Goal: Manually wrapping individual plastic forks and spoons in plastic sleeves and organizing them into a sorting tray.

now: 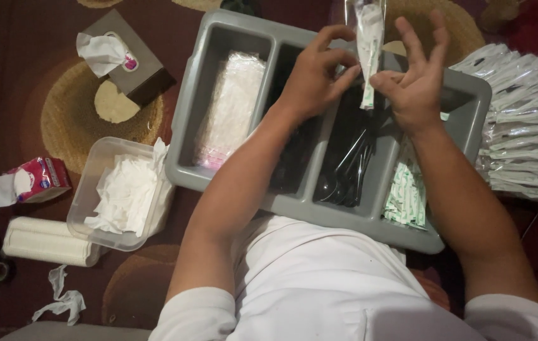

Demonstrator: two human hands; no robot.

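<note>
Grey four-compartment tray (218, 180) sits below two hands; left hand (313, 79) and right hand (417, 88) fingers pinch one clear packet (368, 44).

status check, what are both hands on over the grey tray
Left hand and right hand pinch one clear cutlery packet. Held above grey tray. Nothing in the way.

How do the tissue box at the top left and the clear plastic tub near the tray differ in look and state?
The tissue box is opaque and brown, while the clear plastic tub is see-through. From the tissue box only one white tissue sticks out of a top slot; the clear plastic tub is open on top and filled with many folded white napkins. The tissue box lies farther from the person, the tub nearer. Both rest on the patterned carpet and hold white paper.
</note>
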